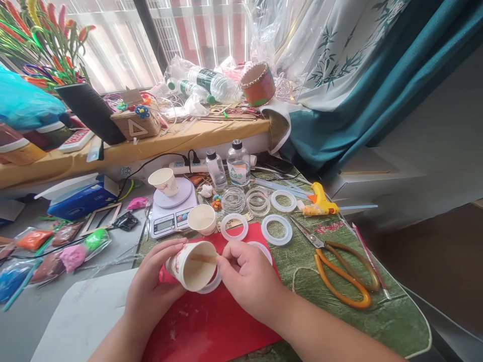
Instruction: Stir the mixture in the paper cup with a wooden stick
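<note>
My left hand (156, 281) is wrapped round a paper cup (196, 269), tilted so that its mouth faces me and to the right. Between the thumb and fingers of my right hand (245, 274) is a thin wooden stick (204, 258), and its far end reaches inside the cup. Both hands are over a red mat (222, 327). Below the cup, a pale ring mold (212, 285) is partly hidden. Other ring molds (276, 230) lie just behind my right hand. A second paper cup (202, 219) stands behind the held one.
A white scale (173, 206) bears another paper cup (163, 182). Two clear bottles (239, 163) stand at the back. On the right are large scissors (339, 266), a yellow glue gun (320, 201) and a pencil (372, 261). Bags of colored clay (73, 256) lie left.
</note>
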